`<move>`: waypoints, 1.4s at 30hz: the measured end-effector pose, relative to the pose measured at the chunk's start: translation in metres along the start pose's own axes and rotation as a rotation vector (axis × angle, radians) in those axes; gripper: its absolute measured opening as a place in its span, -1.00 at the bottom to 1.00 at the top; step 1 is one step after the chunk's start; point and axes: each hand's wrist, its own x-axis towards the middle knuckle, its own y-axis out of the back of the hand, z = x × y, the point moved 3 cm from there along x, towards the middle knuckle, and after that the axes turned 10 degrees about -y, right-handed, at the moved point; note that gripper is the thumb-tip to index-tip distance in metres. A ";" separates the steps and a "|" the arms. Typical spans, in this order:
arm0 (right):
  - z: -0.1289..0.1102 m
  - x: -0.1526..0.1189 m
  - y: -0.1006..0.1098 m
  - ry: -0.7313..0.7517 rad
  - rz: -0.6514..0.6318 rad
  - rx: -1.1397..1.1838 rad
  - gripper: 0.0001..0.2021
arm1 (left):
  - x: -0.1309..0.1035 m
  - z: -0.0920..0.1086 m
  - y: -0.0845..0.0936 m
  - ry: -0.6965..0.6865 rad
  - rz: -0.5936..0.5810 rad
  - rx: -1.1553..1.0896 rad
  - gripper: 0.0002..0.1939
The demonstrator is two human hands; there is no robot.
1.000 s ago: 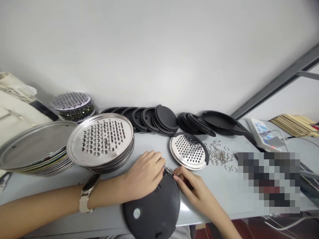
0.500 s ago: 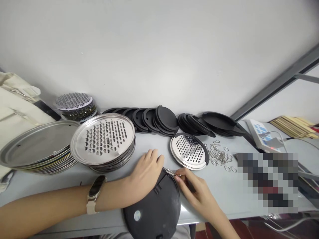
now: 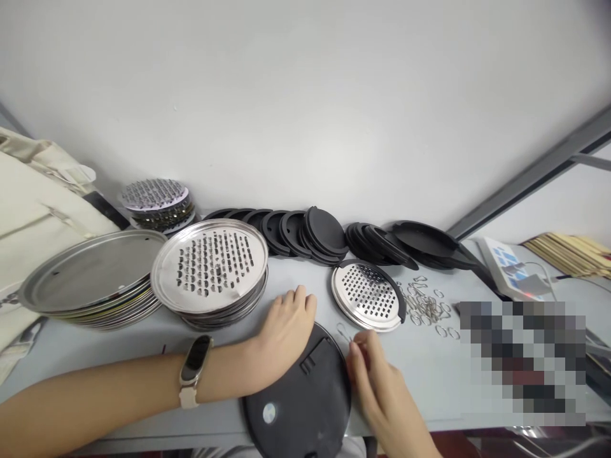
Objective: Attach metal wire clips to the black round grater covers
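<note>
A black round plastic disc (image 3: 305, 394) with a small round sticker stands tilted at the table's front edge. My left hand (image 3: 287, 324) is closed over its upper left rim, and my fingertips are partly hidden behind it. Right of the disc, my right hand (image 3: 375, 375) pinches a thin metal wire loop (image 3: 344, 332) between thumb and fingers. The loop's free end points up and left, a little apart from the disc's rim. Just beyond lies a small round metal grater plate (image 3: 367, 296) with a black edge piece, on top of similar plates.
Perforated metal discs (image 3: 210, 267) are stacked at the left, beside large grey trays (image 3: 102, 267). Black plastic discs (image 3: 324, 232) lean along the wall. Loose wire loops (image 3: 427, 305) lie in a pile on the right. A power strip (image 3: 508, 267) is farther right.
My right hand has drawn the wire loop away from the disc's upper rim, slightly right and toward me. My left hand keeps its hold on the disc. The view has shifted slightly.
</note>
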 end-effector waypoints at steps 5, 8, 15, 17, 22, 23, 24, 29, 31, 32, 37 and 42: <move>-0.004 -0.028 -0.008 -0.107 0.029 -0.023 -0.80 | -0.002 -0.004 -0.006 0.044 -0.005 -0.067 -0.77; -0.007 -0.028 -0.008 -0.149 -0.087 0.052 -0.78 | -0.004 -0.006 -0.009 0.064 0.009 -0.113 -0.77; -0.003 0.009 0.004 -0.142 -0.124 0.114 -0.75 | 0.002 -0.015 -0.007 0.157 0.020 -0.126 -0.87; -0.003 0.019 0.006 -0.102 -0.072 0.062 -0.77 | 0.003 -0.016 -0.002 0.157 0.004 -0.105 -0.92; -0.009 0.032 0.005 0.096 -0.013 -0.133 -0.80 | 0.002 -0.016 0.028 -0.014 0.013 -0.016 -0.90; -0.011 0.033 0.005 0.125 -0.018 -0.140 -0.80 | 0.001 -0.015 0.034 -0.089 0.028 -0.018 -0.88; -0.013 0.033 0.005 0.145 -0.021 -0.134 -0.80 | 0.001 -0.014 0.039 -0.169 0.060 -0.058 -0.86; -0.021 0.039 0.007 0.227 -0.012 -0.077 -0.85 | 0.003 -0.017 0.042 -0.237 0.156 -0.445 -0.74; -0.022 0.042 0.005 0.258 -0.039 -0.068 -0.86 | 0.003 -0.017 0.038 -0.220 0.135 -0.495 -0.74; -0.022 0.043 0.004 0.271 -0.048 -0.064 -0.86 | 0.004 -0.017 0.036 -0.222 0.116 -0.496 -0.75; -0.018 0.044 -0.004 0.301 -0.037 -0.071 -0.88 | 0.003 -0.015 0.037 -0.272 0.091 -0.434 -0.81; -0.016 0.043 -0.006 0.286 -0.054 -0.032 -0.90 | 0.006 -0.016 0.035 -0.193 0.019 -0.468 -0.82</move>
